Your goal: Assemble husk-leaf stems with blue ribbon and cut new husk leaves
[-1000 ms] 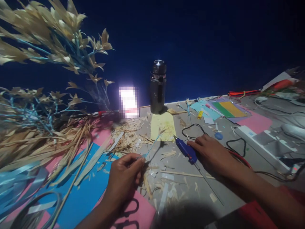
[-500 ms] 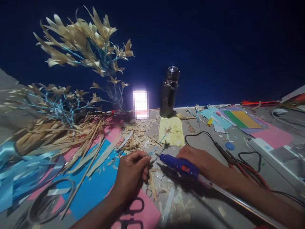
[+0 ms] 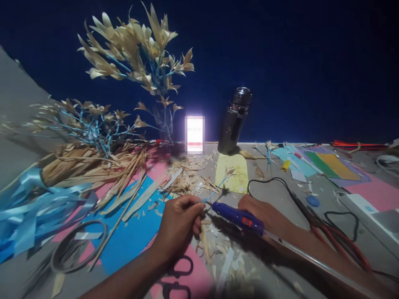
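Note:
My left hand is closed in a pinch on the lower end of a thin blue stem with a small dried flower at its tip. The stem slants up and right over a yellow paper. My right hand is wrapped round a purple glue gun with a red switch; a long clear glue stick trails from its back. The gun's nozzle points left and is at the stem beside my left fingertips; I cannot tell whether it touches.
Scissors with black handles lie below my left hand, red-handled scissors by my right forearm. Blue ribbon, a grey ring and dried leaves lie left. A dark flask and a lit screen stand behind.
The glue gun's nozzle has come from a small gap right up to the stem at my left fingertips. The whole view has shifted and tilted slightly; both hands keep their grips.

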`<state>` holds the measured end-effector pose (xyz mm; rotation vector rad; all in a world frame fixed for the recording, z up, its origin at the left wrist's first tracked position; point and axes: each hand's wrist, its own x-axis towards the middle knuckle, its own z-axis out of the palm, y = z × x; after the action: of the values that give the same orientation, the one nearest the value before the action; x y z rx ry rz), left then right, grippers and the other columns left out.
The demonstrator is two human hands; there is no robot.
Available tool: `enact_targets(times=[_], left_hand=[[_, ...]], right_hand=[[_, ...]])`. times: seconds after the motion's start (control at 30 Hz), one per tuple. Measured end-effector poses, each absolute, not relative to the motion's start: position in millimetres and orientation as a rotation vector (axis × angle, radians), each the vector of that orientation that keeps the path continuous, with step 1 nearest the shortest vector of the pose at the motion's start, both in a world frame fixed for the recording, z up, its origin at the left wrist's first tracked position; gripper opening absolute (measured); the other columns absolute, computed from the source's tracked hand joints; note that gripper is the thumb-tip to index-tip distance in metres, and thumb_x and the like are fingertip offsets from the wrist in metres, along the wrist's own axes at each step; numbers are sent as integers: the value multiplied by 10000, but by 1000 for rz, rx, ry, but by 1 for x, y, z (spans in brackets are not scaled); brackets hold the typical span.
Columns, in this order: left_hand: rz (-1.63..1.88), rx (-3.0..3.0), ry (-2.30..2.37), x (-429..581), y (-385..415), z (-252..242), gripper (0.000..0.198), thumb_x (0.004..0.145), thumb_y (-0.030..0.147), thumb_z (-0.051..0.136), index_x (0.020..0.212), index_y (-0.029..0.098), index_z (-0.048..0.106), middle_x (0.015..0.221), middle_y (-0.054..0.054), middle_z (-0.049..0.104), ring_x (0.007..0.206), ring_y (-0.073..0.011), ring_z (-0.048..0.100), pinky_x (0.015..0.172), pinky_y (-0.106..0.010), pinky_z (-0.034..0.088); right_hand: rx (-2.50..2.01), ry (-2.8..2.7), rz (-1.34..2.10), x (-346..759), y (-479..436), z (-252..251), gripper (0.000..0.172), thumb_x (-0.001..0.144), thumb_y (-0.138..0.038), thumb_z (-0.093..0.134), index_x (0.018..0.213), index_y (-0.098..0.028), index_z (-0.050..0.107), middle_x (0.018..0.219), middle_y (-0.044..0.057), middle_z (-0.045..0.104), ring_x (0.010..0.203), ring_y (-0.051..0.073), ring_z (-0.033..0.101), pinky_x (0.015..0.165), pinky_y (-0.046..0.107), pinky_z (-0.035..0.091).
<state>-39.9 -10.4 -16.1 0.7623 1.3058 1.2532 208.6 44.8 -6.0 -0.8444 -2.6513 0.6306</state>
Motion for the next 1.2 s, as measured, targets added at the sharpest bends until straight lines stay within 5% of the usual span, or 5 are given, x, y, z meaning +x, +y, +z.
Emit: enact_targets(times=[0.43,0.97,1.2], left_hand=[[1230,749,1305,-39,-12,-13,209,725,308,800,672,153,671,398,26,577,319,-93,476,357,-197,396],[1262,680,1277,-39,-9,-12,192,711,278,811,664,145,681,393,23,581,311,-77,468,361,-175,328],[1210,686,1238,-39,-8,-10,228,727,298,809,630,147,668,369,26,551,303,-65,417,372,-182,305]], right_hand=[[-897,-2650,606,206,39,7,208,976,-368,530,849,-203,527,798,38,598,641,162,555,535,266,332],[-1004,-2724,437,229,48,-10,121,950,-302,597,862,-218,596,837,52,616,715,200,559,628,304,383],[-1352,-2634,177,277,49,9,107,929,-217,575,1018,-195,631,1002,100,611,846,241,611,727,331,430]])
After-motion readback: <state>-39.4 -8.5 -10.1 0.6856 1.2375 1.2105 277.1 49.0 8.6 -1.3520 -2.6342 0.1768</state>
